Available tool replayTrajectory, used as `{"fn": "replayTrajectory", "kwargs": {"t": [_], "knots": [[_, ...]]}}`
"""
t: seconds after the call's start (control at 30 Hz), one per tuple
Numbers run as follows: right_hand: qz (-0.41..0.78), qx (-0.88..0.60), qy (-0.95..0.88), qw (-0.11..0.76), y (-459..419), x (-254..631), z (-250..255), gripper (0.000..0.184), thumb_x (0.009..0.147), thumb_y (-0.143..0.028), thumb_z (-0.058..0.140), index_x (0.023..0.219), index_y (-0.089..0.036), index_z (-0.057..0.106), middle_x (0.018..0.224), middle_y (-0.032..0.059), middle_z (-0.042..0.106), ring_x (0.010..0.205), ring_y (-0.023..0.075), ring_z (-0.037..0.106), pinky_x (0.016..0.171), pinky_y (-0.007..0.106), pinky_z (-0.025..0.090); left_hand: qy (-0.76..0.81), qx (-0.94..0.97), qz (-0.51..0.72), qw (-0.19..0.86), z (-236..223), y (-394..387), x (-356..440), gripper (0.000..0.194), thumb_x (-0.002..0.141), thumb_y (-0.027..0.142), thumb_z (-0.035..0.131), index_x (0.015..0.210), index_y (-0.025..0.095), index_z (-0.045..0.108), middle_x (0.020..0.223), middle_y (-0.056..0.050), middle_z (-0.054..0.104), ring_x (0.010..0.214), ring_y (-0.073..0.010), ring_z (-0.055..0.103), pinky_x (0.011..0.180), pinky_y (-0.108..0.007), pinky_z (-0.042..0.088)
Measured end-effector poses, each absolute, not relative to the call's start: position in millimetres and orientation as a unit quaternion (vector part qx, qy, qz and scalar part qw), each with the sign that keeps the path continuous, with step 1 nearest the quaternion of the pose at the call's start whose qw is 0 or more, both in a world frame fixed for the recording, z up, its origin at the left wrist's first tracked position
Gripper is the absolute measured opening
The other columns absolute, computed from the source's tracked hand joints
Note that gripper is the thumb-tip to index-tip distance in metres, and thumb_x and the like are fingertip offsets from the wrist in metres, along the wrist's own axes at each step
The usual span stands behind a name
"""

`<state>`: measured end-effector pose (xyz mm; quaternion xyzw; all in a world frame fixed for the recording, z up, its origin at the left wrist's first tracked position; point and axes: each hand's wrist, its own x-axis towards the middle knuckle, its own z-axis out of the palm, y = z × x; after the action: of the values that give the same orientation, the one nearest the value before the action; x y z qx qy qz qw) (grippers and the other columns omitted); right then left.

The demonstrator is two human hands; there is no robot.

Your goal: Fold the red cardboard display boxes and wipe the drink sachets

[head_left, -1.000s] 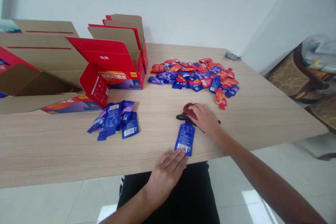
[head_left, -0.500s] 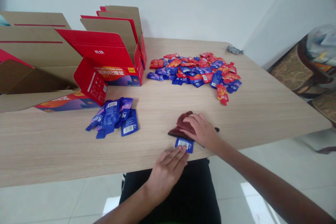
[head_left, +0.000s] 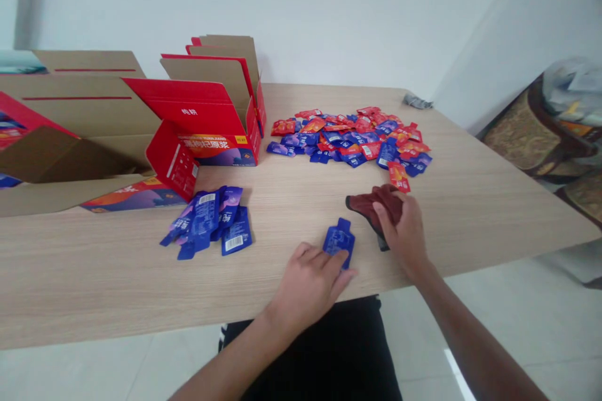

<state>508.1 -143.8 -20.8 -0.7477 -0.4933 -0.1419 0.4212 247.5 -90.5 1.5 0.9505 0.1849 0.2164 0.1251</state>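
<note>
Clock centred on the flat, dark-blue plastic pouch, twelve toward the wall: it lies on the pale wood-grain table, short neck toward twelve. My left hand comes in from seven, fingers curled over the pouch's lower end; whether they pinch it, I can't tell. At two o'clock, my right hand is closed round a crumpled maroon cloth with dark edging, apart from the pouch.

Edges: the table's front edge runs close by at six, just below my left fingers. A stretch of wood grain gives me room between the pouch and the overlapping heap of blue pouches at nine; more tabletop runs off at three, past my right wrist. Toward twelve there's a band of wood, then the wide heap of red and blue sachets. One red sachet sits just beyond the cloth.

Looks: the pouch shows small pale print, its lower end hidden by fingers.

Further out, at ten, red-and-blue printed cardboard boxes stand with flaps up. A grey crumpled scrap is at one, by the far corner; a patterned chair stands past the table at two.
</note>
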Motion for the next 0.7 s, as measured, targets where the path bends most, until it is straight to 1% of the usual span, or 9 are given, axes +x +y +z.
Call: {"fn": "replayTrajectory", "kwargs": {"t": [0.03,0.1,0.2,0.33,0.4,0.47,0.57,0.63,0.7], "knots": [[-0.125,-0.759,-0.466,0.436,-153.2,506.4,-24.8,0.055,0.097,-0.059,0.058,0.133,-0.017,0.054,0.125,0.0157,0.063,0.119,0.0304,0.058,0.104,0.052,0.046,0.212,0.946,0.219,0.115,3.5,-83.7,257.4,0.033,0.109,0.044,0.049,0.119,0.021,0.068,0.094,-0.005,0.074,0.089,-0.0230,0.068,0.085,-0.041,0.049],[-0.092,-0.781,-0.413,0.460,-169.3,503.8,-33.3,0.059,0.094,-0.062,0.060,0.132,-0.018,0.055,0.125,0.0156,0.064,0.119,0.0310,0.059,0.104,0.052,0.046,0.270,0.933,0.221,0.090,2.3,-73.0,277.2,0.031,0.107,0.043,0.052,0.121,0.020,0.067,0.104,-0.009,0.071,0.097,-0.0259,0.065,0.087,-0.042,0.049],[-0.059,-0.800,-0.329,0.498,-182.9,504.1,-42.5,0.064,0.091,-0.065,0.062,0.133,-0.018,0.055,0.129,0.0169,0.064,0.120,0.0320,0.061,0.103,0.052,0.047,0.331,0.920,0.194,0.082,-4.0,-65.8,301.5,0.040,0.103,0.048,0.060,0.128,0.017,0.064,0.111,-0.013,0.066,0.102,-0.0297,0.062,0.087,-0.043,0.051],[-0.018,-0.788,-0.269,0.554,-184.7,507.7,-43.5,0.068,0.089,-0.067,0.062,0.136,-0.019,0.052,0.131,0.0172,0.065,0.119,0.0312,0.063,0.102,0.050,0.048,0.357,0.917,0.138,0.112,-6.1,-62.8,317.8,0.033,0.098,0.042,0.069,0.114,0.013,0.067,0.109,-0.016,0.065,0.102,-0.0331,0.062,0.090,-0.048,0.051],[-0.011,-0.784,-0.258,0.564,-183.4,508.5,-41.4,0.067,0.089,-0.067,0.063,0.134,-0.019,0.052,0.131,0.0168,0.065,0.119,0.0309,0.063,0.103,0.049,0.047,0.355,0.917,0.126,0.133,-5.8,-57.5,320.8,0.028,0.095,0.037,0.073,0.108,0.012,0.068,0.108,-0.017,0.066,0.101,-0.0332,0.064,0.089,-0.047,0.052],[-0.014,-0.788,-0.249,0.562,-182.8,508.6,-39.8,0.067,0.088,-0.068,0.064,0.132,-0.019,0.054,0.129,0.0163,0.066,0.118,0.0313,0.063,0.103,0.050,0.047,0.340,0.918,0.117,0.168,-5.7,-48.8,321.9,0.026,0.092,0.032,0.076,0.107,0.012,0.068,0.104,-0.015,0.068,0.099,-0.0308,0.066,0.087,-0.043,0.053],[-0.016,-0.785,-0.246,0.568,-183.6,508.8,-39.9,0.067,0.087,-0.068,0.064,0.132,-0.018,0.054,0.127,0.0160,0.066,0.115,0.0311,0.064,0.101,0.049,0.049,0.288,0.920,0.114,0.239,-1.9,-34.0,320.1,0.020,0.090,0.027,0.077,0.105,0.015,0.070,0.097,-0.008,0.070,0.091,-0.0233,0.068,0.081,-0.033,0.055],[-0.016,-0.783,-0.245,0.572,-184.3,509.7,-41.8,0.067,0.088,-0.067,0.064,0.133,-0.018,0.054,0.127,0.0160,0.066,0.115,0.0309,0.064,0.101,0.049,0.049,0.252,0.918,0.122,0.281,6.5,-27.8,315.7,0.010,0.094,0.026,0.073,0.099,0.017,0.072,0.092,-0.004,0.070,0.087,-0.0192,0.068,0.078,-0.028,0.054],[-0.019,-0.782,-0.247,0.572,-184.7,511.3,-44.4,0.067,0.088,-0.067,0.064,0.133,-0.018,0.054,0.127,0.0162,0.066,0.115,0.0307,0.063,0.101,0.049,0.048,0.226,0.912,0.139,0.313,19.8,-26.7,307.3,0.011,0.099,0.027,0.067,0.100,0.018,0.073,0.095,-0.002,0.069,0.089,-0.0169,0.068,0.079,-0.026,0.055]]}}
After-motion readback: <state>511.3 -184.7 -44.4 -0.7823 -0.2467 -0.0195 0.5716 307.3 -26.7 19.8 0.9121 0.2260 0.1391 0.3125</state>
